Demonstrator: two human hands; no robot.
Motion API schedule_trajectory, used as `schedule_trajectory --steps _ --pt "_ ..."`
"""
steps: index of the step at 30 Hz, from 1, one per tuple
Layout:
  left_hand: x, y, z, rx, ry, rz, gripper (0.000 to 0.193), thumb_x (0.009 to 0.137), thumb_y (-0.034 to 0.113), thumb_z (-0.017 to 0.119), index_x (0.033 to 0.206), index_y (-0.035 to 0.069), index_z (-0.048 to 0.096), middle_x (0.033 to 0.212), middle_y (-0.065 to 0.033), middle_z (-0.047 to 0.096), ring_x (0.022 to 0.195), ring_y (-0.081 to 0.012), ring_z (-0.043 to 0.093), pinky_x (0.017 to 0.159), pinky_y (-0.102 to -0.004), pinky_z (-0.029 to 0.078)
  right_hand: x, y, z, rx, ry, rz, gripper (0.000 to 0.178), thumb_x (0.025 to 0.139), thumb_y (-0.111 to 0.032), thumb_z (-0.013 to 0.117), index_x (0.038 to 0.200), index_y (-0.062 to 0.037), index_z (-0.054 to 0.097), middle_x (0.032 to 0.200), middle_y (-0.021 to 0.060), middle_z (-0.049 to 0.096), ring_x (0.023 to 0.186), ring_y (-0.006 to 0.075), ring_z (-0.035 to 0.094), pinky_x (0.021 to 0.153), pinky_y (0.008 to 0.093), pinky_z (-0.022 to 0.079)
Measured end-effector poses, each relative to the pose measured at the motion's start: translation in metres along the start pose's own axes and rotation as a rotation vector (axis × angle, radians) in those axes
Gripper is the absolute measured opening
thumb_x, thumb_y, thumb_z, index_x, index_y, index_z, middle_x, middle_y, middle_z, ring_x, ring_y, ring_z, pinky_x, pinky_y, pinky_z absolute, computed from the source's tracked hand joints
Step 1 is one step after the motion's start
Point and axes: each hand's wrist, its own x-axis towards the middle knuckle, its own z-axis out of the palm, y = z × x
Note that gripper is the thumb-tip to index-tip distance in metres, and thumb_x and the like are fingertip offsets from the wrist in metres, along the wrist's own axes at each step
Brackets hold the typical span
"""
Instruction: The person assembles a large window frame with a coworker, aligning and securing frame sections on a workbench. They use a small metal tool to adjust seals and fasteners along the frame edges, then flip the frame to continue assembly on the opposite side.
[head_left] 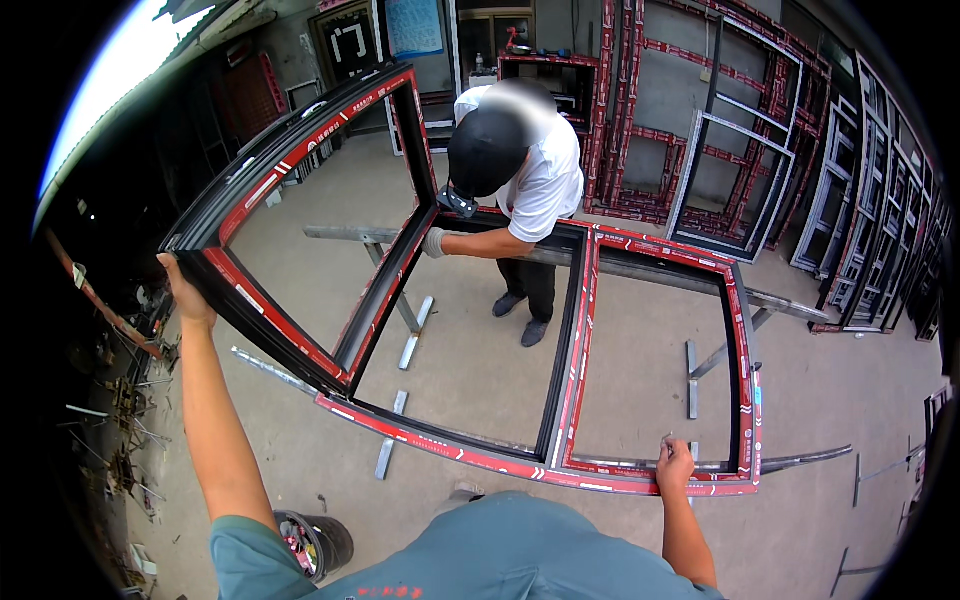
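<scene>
A black window frame (430, 440) with red protective tape lies flat on metal supports before me, a bar dividing it in two. On its left side a matching sash (285, 163) stands swung up at a steep tilt. My left hand (190, 295) grips the sash's outer near corner, arm stretched out. Closed around the frame's near rail, close to its right corner, is my right hand (675, 466). Across from me a co-worker in a white shirt (552, 165) and black cap bends over; their gloved hand (434, 243) is at the far side, where sash and frame meet.
Metal support rails (790, 305) run under the frame, their feet on the concrete floor. A dark bucket (328, 545) of scraps stands by my left side. Taped frames (740, 180) lean along the back and right. Metal pieces (125, 440) clutter the far left.
</scene>
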Motion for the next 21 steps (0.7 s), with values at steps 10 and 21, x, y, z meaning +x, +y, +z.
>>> schedule_trajectory --steps 10,21 --pt "0.005 -0.003 -0.009 -0.040 -0.032 -0.025 0.083 0.096 0.076 0.042 0.137 0.005 0.055 0.129 -0.0073 0.064 0.119 -0.0223 0.061 0.105 -0.0347 0.045 0.000 -0.005 -0.003 0.014 0.012 -0.008 0.005 0.086 -0.005 0.071 0.090 -0.0048 0.068 0.089 0.0156 0.068 0.082 0.0393 0.067 0.073 0.0462 0.052" --pt "-0.005 0.003 -0.002 -0.072 -0.107 -0.018 0.078 0.098 0.072 0.042 0.138 0.006 0.054 0.128 -0.0055 0.064 0.117 -0.0195 0.060 0.103 -0.0330 0.046 -0.001 -0.004 -0.002 0.004 -0.004 0.000 0.004 0.086 -0.005 0.071 0.089 -0.0046 0.069 0.088 0.0163 0.068 0.082 0.0399 0.067 0.072 0.0464 0.053"
